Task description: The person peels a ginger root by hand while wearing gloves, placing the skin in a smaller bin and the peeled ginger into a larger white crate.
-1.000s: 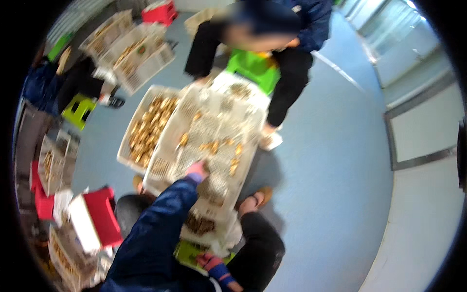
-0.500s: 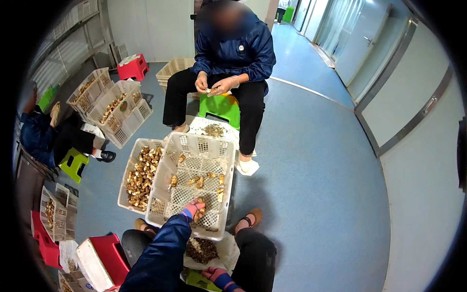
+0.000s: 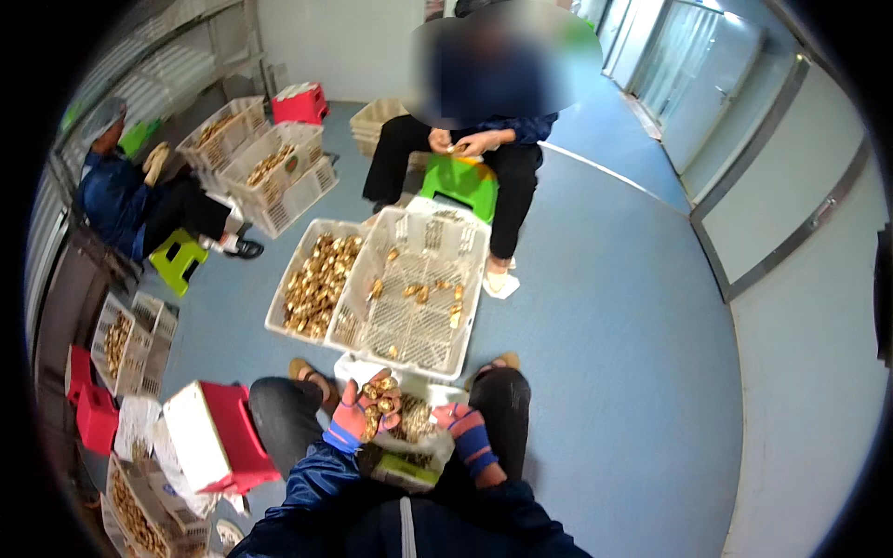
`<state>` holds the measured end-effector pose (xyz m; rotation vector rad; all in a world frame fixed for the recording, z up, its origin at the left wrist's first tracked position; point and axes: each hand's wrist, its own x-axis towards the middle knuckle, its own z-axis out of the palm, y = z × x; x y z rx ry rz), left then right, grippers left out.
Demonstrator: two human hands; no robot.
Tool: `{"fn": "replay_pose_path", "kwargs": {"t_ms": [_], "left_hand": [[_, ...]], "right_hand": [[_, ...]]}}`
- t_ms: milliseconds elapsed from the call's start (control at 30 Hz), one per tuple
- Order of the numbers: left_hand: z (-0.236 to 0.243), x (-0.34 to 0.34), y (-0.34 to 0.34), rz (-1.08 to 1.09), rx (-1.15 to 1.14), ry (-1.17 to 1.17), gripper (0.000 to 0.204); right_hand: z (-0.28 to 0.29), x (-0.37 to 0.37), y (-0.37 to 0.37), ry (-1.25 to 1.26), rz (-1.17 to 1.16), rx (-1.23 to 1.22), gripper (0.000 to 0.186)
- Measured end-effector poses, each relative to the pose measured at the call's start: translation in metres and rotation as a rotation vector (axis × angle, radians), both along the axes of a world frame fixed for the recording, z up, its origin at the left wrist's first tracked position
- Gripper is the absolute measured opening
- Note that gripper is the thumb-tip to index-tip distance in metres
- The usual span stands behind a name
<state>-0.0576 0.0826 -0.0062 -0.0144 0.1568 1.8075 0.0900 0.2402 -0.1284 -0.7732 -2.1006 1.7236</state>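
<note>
My left hand (image 3: pixel 365 417), in a pink and blue striped fingerless glove, is turned up and curled round several brown-and-white mushrooms (image 3: pixel 379 394). Close to its right, my right hand (image 3: pixel 458 430), gloved alike, has its fingers bent inward; anything in them is too small to make out. Below both hands, between my knees, a white-lined container (image 3: pixel 435 448) holds brown scraps (image 3: pixel 412 423). Just beyond stands a white plastic crate (image 3: pixel 420 358) with a few mushrooms (image 3: pixel 423 296) scattered over its floor. Beside it on the left, a second crate (image 3: pixel 279 302) is heaped with mushrooms (image 3: pixel 321 284).
Opposite me a co-worker sits, their gloved hands (image 3: pixel 465 142) over a green stool (image 3: pixel 460 191). Another person (image 3: pixel 116 200) sits at the left by crates of mushrooms (image 3: pixel 270 172). A red stool (image 3: pixel 237 437) stands beside my left knee. Blue floor (image 3: pixel 633 353) stretches right to the wall.
My left hand has come back out of the large crate with mushrooms in it, towards my lap. My right hand has risen beside it. The view has shifted.
</note>
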Motion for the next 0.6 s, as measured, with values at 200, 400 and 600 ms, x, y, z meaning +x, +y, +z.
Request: {"fn": "replay_pose_path", "kwargs": {"t_ms": [200,400,600], "left_hand": [[0.012,0.026,-0.03,0.019,0.026,-0.158,0.051],[0.046,0.048,-0.041,0.093,-0.035,0.119,0.051],[0.057,0.061,-0.046,0.075,-0.157,0.177,0.05]], "right_hand": [[0.146,0.005,-0.004,0.115,-0.063,-0.403,0.012],[0.201,-0.006,-0.03,0.263,0.148,-0.231,0.009],[0.206,-0.004,-0.053,0.356,0.156,0.206,0.014]]}}
